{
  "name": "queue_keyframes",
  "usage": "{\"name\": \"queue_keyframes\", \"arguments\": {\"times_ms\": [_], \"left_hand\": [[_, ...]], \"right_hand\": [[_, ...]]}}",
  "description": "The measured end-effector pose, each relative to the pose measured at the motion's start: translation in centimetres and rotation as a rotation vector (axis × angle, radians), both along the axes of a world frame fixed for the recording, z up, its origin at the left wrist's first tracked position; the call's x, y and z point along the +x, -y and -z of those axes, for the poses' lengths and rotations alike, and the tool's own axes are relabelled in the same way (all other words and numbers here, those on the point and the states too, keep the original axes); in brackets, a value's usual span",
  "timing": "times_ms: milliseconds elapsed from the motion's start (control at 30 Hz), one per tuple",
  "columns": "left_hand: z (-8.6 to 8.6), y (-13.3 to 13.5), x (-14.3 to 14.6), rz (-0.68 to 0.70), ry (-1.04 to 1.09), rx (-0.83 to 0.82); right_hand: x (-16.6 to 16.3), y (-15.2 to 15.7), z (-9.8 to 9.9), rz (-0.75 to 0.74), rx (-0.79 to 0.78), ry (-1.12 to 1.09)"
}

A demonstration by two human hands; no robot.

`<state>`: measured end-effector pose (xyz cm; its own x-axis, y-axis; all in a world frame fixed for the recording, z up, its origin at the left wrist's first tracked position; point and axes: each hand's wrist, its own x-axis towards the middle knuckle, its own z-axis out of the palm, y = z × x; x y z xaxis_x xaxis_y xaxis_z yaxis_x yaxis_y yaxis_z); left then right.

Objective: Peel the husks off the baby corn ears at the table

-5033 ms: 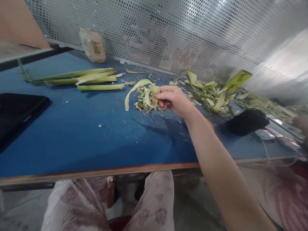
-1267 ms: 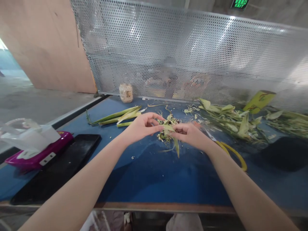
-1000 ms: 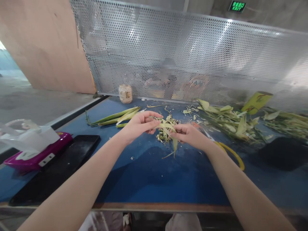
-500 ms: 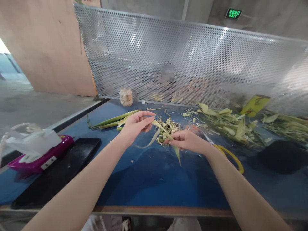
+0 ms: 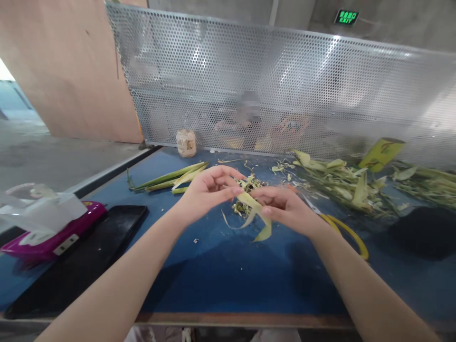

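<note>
My left hand (image 5: 213,190) is closed, thumb and fingertips pinching one end of a pale green leaf strip (image 5: 250,201) that looks like corn husk. Close beside it, my right hand (image 5: 281,209) grips the same strip lower down, its fingers curled. The loose ends of the strip hang in curls below both hands. Directly behind my fingers lies a heap of small green and whitish plant scraps (image 5: 242,209), partly hidden by the hands. Left of my left hand rest several long green leaves (image 5: 167,176) on the blue table (image 5: 213,275).
Scissors with yellow handles (image 5: 347,232) lie right of my right arm. Piles of husks (image 5: 338,180) and a yellow-green can (image 5: 381,154) stand farther right. A jar (image 5: 186,143) sits before the perforated metal screen (image 5: 221,71). At left are a magenta tissue box (image 5: 53,237) and black tray (image 5: 81,266).
My hands have come closer together. The left hand has moved right and slightly down; the right hand's fingers have curled further round the strip, whose hanging ends have shifted.
</note>
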<state>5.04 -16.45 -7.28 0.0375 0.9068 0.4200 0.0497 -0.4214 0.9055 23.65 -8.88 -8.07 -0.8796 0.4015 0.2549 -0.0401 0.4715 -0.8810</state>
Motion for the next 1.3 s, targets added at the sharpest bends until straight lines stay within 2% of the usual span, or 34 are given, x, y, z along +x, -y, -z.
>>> {"name": "queue_keyframes", "arguments": {"times_ms": [167, 333, 533, 867, 1200, 1300], "left_hand": [[-0.3, 0.7, 0.8, 0.116, -0.01, 0.062], [-0.5, 1.3, 1.3, 0.226, 0.03, 0.08], [-0.8, 1.6, 1.6, 0.248, 0.021, 0.071], [-0.8, 1.7, 1.7, 0.238, -0.002, 0.07], [-0.7, 1.6, 1.7, 0.241, -0.037, 0.065], [-0.8, 1.7, 1.7, 0.247, -0.079, 0.052]], "right_hand": [[0.0, 1.9, -0.7, -0.016, 0.085, -0.081], [0.2, 2.6, -0.9, -0.099, 0.134, -0.209], [0.1, 2.8, -0.8, -0.199, 0.035, -0.277], [0.1, 3.0, -0.9, -0.16, 0.068, -0.304], [0.3, 2.9, -0.7, -0.106, 0.186, -0.269], [0.4, 3.1, -0.6, -0.096, 0.16, -0.279]]}}
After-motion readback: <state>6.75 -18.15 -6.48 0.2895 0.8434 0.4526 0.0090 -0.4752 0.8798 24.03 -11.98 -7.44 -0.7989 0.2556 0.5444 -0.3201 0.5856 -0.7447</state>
